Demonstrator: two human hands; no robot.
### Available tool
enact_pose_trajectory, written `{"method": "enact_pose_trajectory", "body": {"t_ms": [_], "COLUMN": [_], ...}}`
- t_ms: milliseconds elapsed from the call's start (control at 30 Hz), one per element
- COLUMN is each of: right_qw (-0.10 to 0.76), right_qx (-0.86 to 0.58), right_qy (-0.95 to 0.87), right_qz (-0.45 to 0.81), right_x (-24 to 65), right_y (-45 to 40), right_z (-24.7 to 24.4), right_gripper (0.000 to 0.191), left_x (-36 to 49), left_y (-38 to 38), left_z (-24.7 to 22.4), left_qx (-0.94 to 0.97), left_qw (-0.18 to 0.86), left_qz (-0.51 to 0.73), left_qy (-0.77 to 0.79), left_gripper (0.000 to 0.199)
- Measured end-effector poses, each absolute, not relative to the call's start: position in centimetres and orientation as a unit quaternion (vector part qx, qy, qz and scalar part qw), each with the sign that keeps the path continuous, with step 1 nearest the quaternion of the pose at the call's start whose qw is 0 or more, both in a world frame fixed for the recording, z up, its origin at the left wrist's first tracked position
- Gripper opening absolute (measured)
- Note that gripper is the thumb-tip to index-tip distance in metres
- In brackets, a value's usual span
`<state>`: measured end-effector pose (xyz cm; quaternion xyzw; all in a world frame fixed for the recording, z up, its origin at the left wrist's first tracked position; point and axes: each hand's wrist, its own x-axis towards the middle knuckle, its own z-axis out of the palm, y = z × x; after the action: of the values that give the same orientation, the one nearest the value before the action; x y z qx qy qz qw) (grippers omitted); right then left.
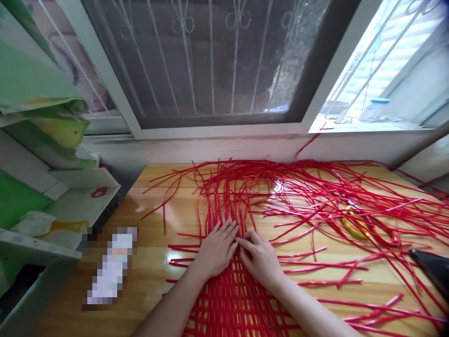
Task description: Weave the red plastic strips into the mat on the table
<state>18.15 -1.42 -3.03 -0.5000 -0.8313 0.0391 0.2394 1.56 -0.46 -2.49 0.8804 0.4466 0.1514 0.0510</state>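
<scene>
A red woven mesh of thin strips [238, 304] lies on the wooden table, its loose ends fanning out at the far side and to both sides. My left hand [218, 248] rests flat on the upper part of the weave, fingers stretched forward over the lengthwise strips. Just right of it, my right hand [258, 256] has its thumb and index finger brought together at a strip near the middle of the weave. The fingertips of both hands nearly meet.
Many loose red strips [315, 187] cover the table's back and right. Among them lies a yellow-handled tool [354, 222]. A black object [430, 267] is at the right edge. A pixelated item [112, 267] lies on the left, beside a white shelf [80, 206]. A window frame [217, 131] stands behind.
</scene>
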Motion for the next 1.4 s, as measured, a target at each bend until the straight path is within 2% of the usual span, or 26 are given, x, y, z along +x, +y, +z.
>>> {"method": "enact_pose_trajectory", "body": {"t_ms": [133, 267, 367, 633, 1000, 1167, 1400], "right_qw": [0.245, 0.188, 0.157, 0.137, 0.144, 0.152, 0.145], "right_qx": [-0.508, -0.48, -0.483, -0.477, -0.484, -0.511, -0.506], "right_qy": [-0.826, -0.855, -0.858, -0.865, -0.86, -0.844, -0.847], "right_qz": [0.017, -0.057, -0.075, -0.075, -0.069, -0.055, -0.071], "right_x": [19.0, 19.2, 19.0, 19.1, 19.1, 18.8, 18.6], "right_y": [-1.1, -0.7, -0.6, -0.6, -0.6, -0.4, -0.3], "right_z": [-3.6, -5.3, -6.1, -5.6, -5.7, -5.3, -5.4], "right_gripper": [0.046, 0.056, 0.055, 0.052, 0.052, 0.059, 0.055], "left_x": [1.6, 1.7, 1.7, 1.7, 1.8, 1.8, 2.0], "left_y": [-0.5, -0.5, -0.5, -0.6, -0.5, -0.4, 0.3], "left_z": [-2.5, -2.5, -2.7, -2.4, -2.5, -2.6, -1.7], "left_qx": [0.882, 0.882, 0.88, 0.884, 0.882, 0.885, 0.889], "left_qw": [0.051, 0.044, 0.043, 0.046, 0.054, 0.05, 0.079], "left_qz": [0.146, 0.146, 0.148, 0.143, 0.136, 0.122, 0.087], "left_qy": [0.446, 0.447, 0.449, 0.443, 0.448, 0.446, 0.443], "left_gripper": [0.051, 0.052, 0.053, 0.052, 0.054, 0.052, 0.05]}}
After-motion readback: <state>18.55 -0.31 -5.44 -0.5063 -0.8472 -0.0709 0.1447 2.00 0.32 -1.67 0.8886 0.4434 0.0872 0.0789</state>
